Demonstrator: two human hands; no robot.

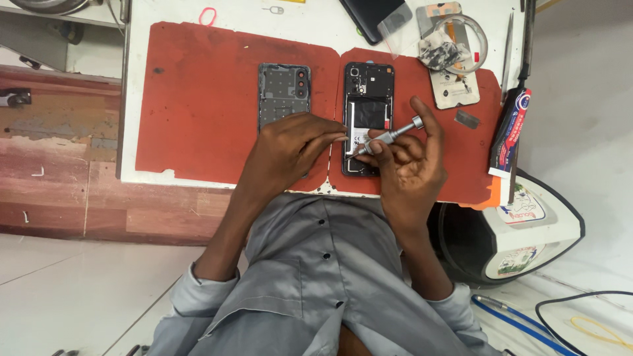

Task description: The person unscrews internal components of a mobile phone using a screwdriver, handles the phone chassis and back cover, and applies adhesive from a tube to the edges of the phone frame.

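An opened phone body [366, 92] with its battery showing lies on a red mat [198, 99]. Left of it rests the phone's removed back cover [282, 89], inner side up. My right hand [409, 165] grips a silver screwdriver [389, 136], its tip slanting down toward the phone's lower left part. My left hand [290, 148] lies at the phone's left edge, fingertips touching the phone beside the screwdriver tip and covering the lower end of the back cover.
At the back right lie a dark phone [372, 14], a clear tape ring [465, 39] on a pale plate [452, 86], and tweezers [508, 39]. A red-blue package [511, 132] sits at the mat's right edge. A black-and-white bin [514, 237] stands below the table.
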